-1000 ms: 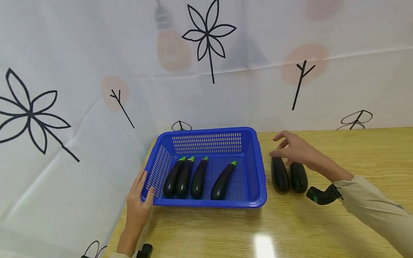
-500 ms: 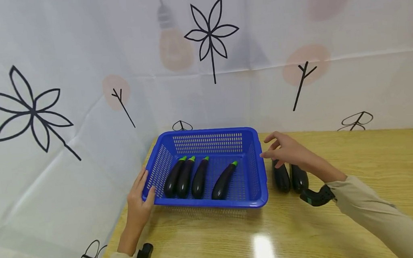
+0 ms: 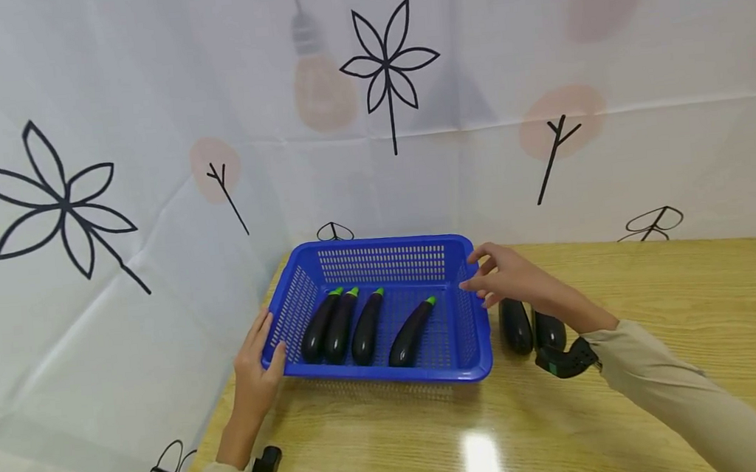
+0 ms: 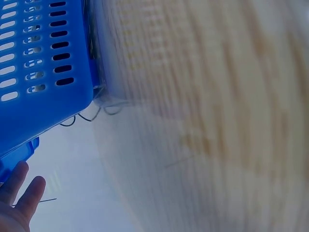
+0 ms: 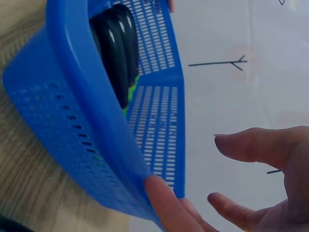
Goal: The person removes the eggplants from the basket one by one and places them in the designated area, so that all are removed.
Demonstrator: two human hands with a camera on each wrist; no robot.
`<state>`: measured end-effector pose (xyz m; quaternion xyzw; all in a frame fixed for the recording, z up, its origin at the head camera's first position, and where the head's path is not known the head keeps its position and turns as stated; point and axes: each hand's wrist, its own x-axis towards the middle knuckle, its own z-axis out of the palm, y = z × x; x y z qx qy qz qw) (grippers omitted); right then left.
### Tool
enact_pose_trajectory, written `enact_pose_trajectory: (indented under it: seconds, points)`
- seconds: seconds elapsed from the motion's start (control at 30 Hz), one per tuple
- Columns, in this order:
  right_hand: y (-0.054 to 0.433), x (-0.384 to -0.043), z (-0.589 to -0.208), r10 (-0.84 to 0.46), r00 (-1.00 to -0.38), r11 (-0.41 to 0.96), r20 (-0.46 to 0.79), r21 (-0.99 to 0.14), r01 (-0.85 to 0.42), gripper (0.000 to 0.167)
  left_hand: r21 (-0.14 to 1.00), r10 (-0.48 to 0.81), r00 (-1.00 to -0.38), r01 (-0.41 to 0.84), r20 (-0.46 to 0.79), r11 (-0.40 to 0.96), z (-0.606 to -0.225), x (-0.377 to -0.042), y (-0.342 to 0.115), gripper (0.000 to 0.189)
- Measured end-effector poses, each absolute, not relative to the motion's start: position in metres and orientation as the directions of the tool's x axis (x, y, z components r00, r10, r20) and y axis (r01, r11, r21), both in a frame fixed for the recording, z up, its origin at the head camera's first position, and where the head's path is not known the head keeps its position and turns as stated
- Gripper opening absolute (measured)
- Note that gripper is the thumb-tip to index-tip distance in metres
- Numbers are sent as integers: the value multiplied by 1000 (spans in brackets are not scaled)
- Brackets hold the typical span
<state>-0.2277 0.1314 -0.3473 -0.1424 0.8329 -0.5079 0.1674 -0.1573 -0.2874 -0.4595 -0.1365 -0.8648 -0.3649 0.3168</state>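
A blue plastic basket point(image 3: 389, 376) with slotted walls holds several dark eggplants point(image 3: 365, 326) with green stem ends. My left hand point(image 3: 255, 368) rests at its front left corner, fingers straight along the left rim and thumb by the corner; in the left wrist view its fingertips point(image 4: 31, 193) show below the basket. Over the right rim hovers my right hand point(image 3: 504, 278), holding nothing, its thumb and fingers spread apart. In the right wrist view one fingertip point(image 5: 155, 186) overlaps the rim. Two more eggplants point(image 3: 515, 329) lie on the table right of the basket, their upper ends hidden by the right hand.
The wood-grain table point(image 3: 368, 444) extends in front of the basket and to its right. Behind and to the left hangs a pale cloth point(image 3: 480, 183) printed with leaf drawings. A black wrist camera point(image 3: 566, 358) sits on the right wrist, close by the loose eggplants.
My right hand has moved left, from above the two loose eggplants to the basket's right rim. My left hand and the eggplants have stayed in place.
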Motion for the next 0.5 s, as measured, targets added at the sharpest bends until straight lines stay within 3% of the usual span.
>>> enact_pose_trajectory:
  seconds: [0.5]
  points:
    - [106, -229, -350, -482, -858, 431, -175, -901, -59, 54, 534, 14, -746, 489, 665, 689, -459, -157, -287, 54]
